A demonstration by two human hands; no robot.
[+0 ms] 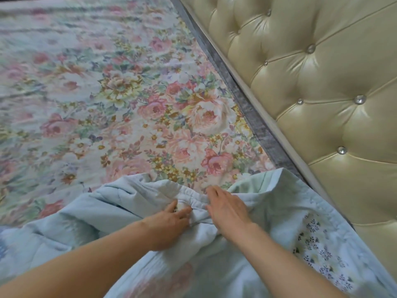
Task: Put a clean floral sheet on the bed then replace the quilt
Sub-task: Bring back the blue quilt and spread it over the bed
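Both hands on the bunched pale-blue quilt (247, 233) near its top hem: left hand (169, 224) pinches a fold, fingers curled into the fabric; right hand (225, 209) just beside it lies on the hem, fingers mostly straight, pressing rather than clenched. Beyond the hands the floral sheet (129, 104) is spread flat over the bed; right of them, a grey mattress edge (247, 104), then the tufted cream headboard (322, 82).

Floral sheet (129, 100): pale ground printed with pink, peach and cream roses, yellow blossoms, green leaves. Quilt (268, 211): pale blue, with a white panel of small dark sprigs. Headboard (322, 82): cream, diamond-tufted, clear studs. Mattress edge (242, 100): mottled grey.
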